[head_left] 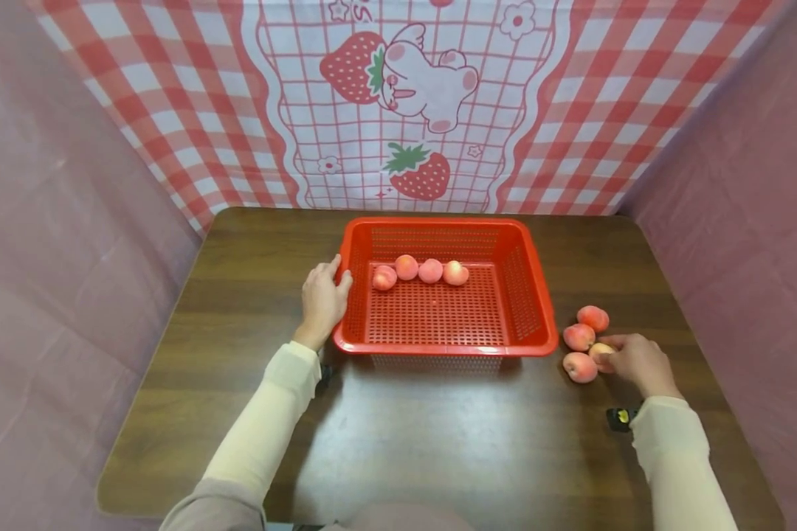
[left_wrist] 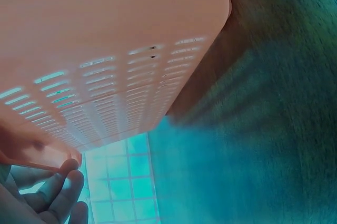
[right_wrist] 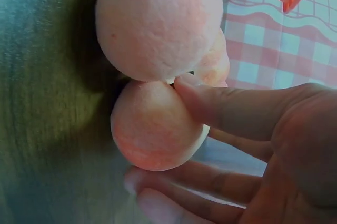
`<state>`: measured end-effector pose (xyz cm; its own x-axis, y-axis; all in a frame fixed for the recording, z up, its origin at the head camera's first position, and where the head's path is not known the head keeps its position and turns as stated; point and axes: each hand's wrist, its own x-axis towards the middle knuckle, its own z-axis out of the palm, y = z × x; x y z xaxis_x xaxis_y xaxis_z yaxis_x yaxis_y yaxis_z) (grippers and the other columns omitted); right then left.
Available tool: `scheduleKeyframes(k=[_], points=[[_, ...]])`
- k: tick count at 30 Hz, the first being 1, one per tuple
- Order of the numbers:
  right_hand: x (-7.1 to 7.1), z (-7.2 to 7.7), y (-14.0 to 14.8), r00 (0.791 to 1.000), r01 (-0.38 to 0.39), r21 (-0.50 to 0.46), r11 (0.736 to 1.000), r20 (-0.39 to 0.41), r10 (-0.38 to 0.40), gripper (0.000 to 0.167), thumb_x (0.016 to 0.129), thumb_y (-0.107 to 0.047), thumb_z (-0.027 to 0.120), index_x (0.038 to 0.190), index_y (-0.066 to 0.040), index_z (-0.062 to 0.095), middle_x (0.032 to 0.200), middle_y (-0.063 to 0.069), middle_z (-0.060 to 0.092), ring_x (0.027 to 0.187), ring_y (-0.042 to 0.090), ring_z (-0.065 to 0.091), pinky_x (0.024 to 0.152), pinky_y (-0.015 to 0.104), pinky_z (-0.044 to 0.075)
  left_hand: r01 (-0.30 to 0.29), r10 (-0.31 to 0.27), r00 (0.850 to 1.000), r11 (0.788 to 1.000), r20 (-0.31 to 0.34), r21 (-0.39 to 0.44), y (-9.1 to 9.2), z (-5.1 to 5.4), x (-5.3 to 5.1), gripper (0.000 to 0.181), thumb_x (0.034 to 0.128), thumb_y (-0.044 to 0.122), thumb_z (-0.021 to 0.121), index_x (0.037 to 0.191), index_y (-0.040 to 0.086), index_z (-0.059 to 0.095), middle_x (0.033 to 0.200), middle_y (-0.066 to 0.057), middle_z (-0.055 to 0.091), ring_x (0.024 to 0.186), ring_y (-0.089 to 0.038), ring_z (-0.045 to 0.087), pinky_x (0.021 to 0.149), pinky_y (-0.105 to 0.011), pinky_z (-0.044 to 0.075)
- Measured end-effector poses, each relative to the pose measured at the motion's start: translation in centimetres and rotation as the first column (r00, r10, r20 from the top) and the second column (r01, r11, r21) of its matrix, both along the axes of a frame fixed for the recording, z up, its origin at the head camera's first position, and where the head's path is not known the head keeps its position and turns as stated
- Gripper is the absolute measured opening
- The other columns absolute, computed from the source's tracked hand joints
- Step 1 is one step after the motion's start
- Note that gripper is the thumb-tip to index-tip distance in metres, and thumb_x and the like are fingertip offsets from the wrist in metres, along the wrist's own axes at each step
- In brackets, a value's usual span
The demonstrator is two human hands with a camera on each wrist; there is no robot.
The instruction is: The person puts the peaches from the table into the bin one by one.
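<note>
A red perforated plastic basket (head_left: 438,349) stands on the table with several peaches (head_left: 430,271) in a row on its floor, toward the back left. My left hand (head_left: 324,299) grips its left rim; in the left wrist view the fingers (left_wrist: 62,192) are curled at the rim's lip. Right of the basket, several more peaches (head_left: 579,337) lie bunched on the table. My right hand (head_left: 640,363) holds the rightmost peach (right_wrist: 155,129), thumb on one side and fingers around the other. Another peach (right_wrist: 158,23) touches it in the right wrist view.
The brown wooden table (head_left: 452,442) has rounded corners. Behind it hangs a red-and-white checked cloth (head_left: 398,169) with strawberries, and pinkish cloth (head_left: 737,221) lines both sides. Small dark devices (head_left: 620,419) show by the wrists.
</note>
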<state>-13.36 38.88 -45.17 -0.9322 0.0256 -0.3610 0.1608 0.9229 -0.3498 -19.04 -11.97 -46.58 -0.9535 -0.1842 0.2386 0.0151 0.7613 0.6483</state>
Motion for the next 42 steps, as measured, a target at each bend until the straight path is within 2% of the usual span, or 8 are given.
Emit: scheduleKeyframes(k=[5, 8, 12, 19, 26, 31, 38, 42], points=[[0.1, 0.1, 0.0, 0.997, 0.047, -0.064, 0.997, 0.07, -0.042, 0.072, 0.084, -0.05, 0.07, 0.129, 0.005, 0.058, 0.124, 0.028, 0.062, 0.108, 0.05, 0.055, 0.085, 0.057, 0.044, 0.009, -0.009, 1.0, 1.0, 0.017, -0.011, 0.0, 0.0, 0.1, 0.046, 0.0947, 0.023, 0.056, 0.136, 0.003, 0.056, 0.118, -0.02, 0.066, 0.103, -0.038, 0.06, 0.094, -0.048, 0.045], [0.0, 0.0, 0.1, 0.995, 0.064, -0.096, 0.993, 0.076, -0.057, 0.075, 0.083, -0.055, 0.069, 0.128, 0.004, 0.059, 0.117, 0.022, 0.068, 0.106, 0.044, 0.058, 0.083, 0.053, 0.045, 0.007, -0.007, 1.0, 1.0, 0.022, -0.014, 0.0, 0.0, 0.0, 0.046, 0.0948, 0.023, 0.056, 0.136, 0.003, 0.056, 0.118, -0.02, 0.066, 0.103, -0.038, 0.059, 0.094, -0.048, 0.046], [-0.3, 0.1, 0.3, 0.997, 0.053, -0.093, 0.994, 0.061, -0.048, 0.074, 0.085, -0.054, 0.067, 0.129, 0.005, 0.058, 0.114, 0.023, 0.069, 0.103, 0.044, 0.061, 0.083, 0.054, 0.045, -0.007, 0.007, 1.0, 1.0, 0.027, -0.011, 0.0, 0.2, 0.0, 0.046, 0.095, 0.023, 0.056, 0.137, 0.005, 0.055, 0.119, -0.019, 0.066, 0.105, -0.038, 0.059, 0.096, -0.048, 0.045], [-0.5, 0.3, 0.1, 0.998, 0.045, -0.034, 0.998, 0.049, -0.043, 0.071, 0.087, -0.051, 0.065, 0.13, 0.004, 0.056, 0.129, 0.035, 0.054, 0.105, 0.052, 0.054, 0.082, 0.056, 0.044, -0.009, 0.009, 1.0, 1.0, 0.028, -0.003, 0.0, 0.2, 0.1, 0.046, 0.0954, 0.024, 0.055, 0.138, 0.005, 0.055, 0.12, -0.019, 0.065, 0.105, -0.039, 0.059, 0.096, -0.049, 0.045], [-0.1, 0.2, 0.0, 0.995, 0.072, -0.093, 0.993, 0.075, -0.065, 0.076, 0.087, -0.052, 0.066, 0.132, 0.008, 0.053, 0.117, 0.027, 0.066, 0.103, 0.044, 0.061, 0.084, 0.054, 0.044, -0.004, 0.004, 0.999, 1.0, 0.04, 0.003, 0.0, 0.3, 0.1, 0.047, 0.0952, 0.024, 0.056, 0.138, 0.005, 0.054, 0.121, -0.019, 0.065, 0.106, -0.038, 0.059, 0.097, -0.049, 0.045], [0.2, -0.2, -0.4, 0.999, 0.044, -0.096, 0.994, 0.026, -0.042, 0.07, 0.09, -0.051, 0.062, 0.129, 0.007, 0.057, 0.109, 0.023, 0.069, 0.096, 0.04, 0.061, 0.08, 0.051, 0.046, -0.007, 0.007, 0.999, 1.0, 0.049, 0.011, -0.1, 0.3, 0.1, 0.047, 0.0956, 0.024, 0.056, 0.138, 0.006, 0.054, 0.12, -0.019, 0.065, 0.106, -0.039, 0.059, 0.096, -0.05, 0.045], [0.8, -0.7, -0.3, 0.998, 0.052, -0.019, 0.998, -0.023, -0.053, 0.068, 0.093, -0.048, 0.059, 0.132, 0.006, 0.052, 0.127, 0.036, 0.054, 0.103, 0.052, 0.055, 0.077, 0.056, 0.044, 0.001, -0.001, 0.999, 1.0, 0.052, 0.001, 0.1, 0.3, 0.0, 0.047, 0.0961, 0.025, 0.055, 0.139, 0.006, 0.054, 0.119, -0.019, 0.065, 0.106, -0.038, 0.059, 0.096, -0.05, 0.045], [1.1, -0.9, 0.1, 0.997, 0.06, 0.024, 0.998, -0.051, -0.058, 0.065, 0.093, -0.044, 0.06, 0.131, 0.007, 0.051, 0.128, 0.04, 0.05, 0.101, 0.056, 0.054, 0.074, 0.056, 0.044, -0.005, 0.005, 0.999, 1.0, 0.039, -0.002, 0.0, 0.2, 0.1, 0.046, 0.0956, 0.024, 0.055, 0.138, 0.006, 0.055, 0.118, -0.019, 0.065, 0.105, -0.039, 0.06, 0.095, -0.05, 0.045]])
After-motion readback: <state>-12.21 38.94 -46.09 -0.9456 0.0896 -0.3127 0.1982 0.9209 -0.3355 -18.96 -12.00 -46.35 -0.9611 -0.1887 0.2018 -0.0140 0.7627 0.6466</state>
